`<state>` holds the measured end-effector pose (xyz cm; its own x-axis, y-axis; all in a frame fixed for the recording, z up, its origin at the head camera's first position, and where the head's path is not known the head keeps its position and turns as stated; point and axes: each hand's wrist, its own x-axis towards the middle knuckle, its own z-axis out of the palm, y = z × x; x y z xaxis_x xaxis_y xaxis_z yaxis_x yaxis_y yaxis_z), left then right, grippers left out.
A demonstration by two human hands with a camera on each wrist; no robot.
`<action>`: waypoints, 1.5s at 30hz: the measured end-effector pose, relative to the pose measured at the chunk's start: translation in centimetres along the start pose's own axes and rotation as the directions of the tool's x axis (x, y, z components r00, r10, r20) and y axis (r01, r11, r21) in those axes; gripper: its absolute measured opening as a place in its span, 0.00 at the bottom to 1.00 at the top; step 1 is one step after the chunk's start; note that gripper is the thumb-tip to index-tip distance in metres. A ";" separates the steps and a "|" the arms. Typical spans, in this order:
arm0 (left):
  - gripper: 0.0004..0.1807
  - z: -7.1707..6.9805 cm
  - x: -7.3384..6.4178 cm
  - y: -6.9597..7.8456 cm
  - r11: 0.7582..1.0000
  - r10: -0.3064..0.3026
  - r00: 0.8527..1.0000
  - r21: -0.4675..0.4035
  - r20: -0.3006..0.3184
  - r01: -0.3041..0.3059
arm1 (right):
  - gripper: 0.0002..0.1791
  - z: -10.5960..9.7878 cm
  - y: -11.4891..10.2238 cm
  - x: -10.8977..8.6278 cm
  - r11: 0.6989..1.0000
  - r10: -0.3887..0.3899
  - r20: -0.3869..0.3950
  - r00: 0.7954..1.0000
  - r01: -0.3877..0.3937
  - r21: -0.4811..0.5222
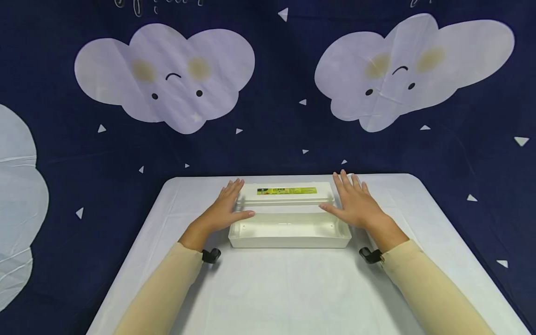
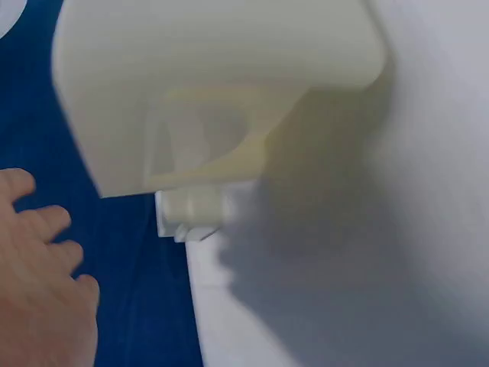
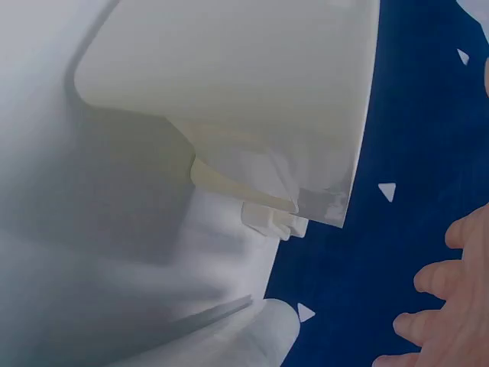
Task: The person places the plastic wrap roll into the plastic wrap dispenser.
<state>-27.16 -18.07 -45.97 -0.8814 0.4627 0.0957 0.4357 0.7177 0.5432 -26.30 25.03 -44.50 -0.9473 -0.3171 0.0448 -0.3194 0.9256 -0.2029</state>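
Observation:
On the far part of the table lies a white plastic box with an open, shallow front part [image 1: 289, 242]. Behind that opening is its flat back panel [image 1: 289, 200], which bears a yellow-green label [image 1: 286, 190]. My left hand [image 1: 224, 209] is at the box's left end, fingers straight and pointing away, thumb toward the opening. At the right end, my right hand [image 1: 356, 204] has its fingers spread, thumb likewise toward the opening. Neither hand grips anything. Both wrist views show the box's end wall close up, with a small white clip-like part [image 2: 191, 210] beneath it.
The table [image 1: 289, 293] has a white cover and rounded far corners. A dark blue cloth [image 1: 276, 149] with printed clouds and triangles surrounds it. Dark wrist mounts [image 1: 370, 255] sit on the inner side of both wrists. A pale, rounded elongated thing [image 3: 260, 329] lies near the box's right end.

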 end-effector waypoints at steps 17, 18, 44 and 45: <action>0.60 3.4 -4.3 -1.3 0.847 -0.019 0.996 -0.531 -0.092 -0.033 | 0.56 0.2 2.1 -2.6 0.973 0.044 -0.091 0.995 -0.022 0.228; 0.62 3.7 -4.5 -1.3 0.841 -0.023 0.995 -0.540 -0.096 -0.032 | 0.56 0.3 2.4 -2.8 0.969 0.054 -0.092 0.994 -0.030 0.245; 0.72 7.2 -5.1 -2.8 0.678 -0.127 0.982 -0.735 -0.137 -0.015 | 0.52 3.9 8.2 -8.4 0.821 0.279 0.052 0.959 -0.266 0.505; 0.72 7.3 -5.1 -2.8 0.674 -0.122 0.983 -0.739 -0.137 -0.019 | 0.52 4.0 8.2 -8.5 0.820 0.281 0.051 0.958 -0.267 0.507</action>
<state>-22.57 -18.60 -54.04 -0.9447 0.2959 0.1414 0.1751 0.0904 0.9804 -20.76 34.53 -50.44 -0.9964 -0.0547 -0.0640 0.0027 0.7387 -0.6740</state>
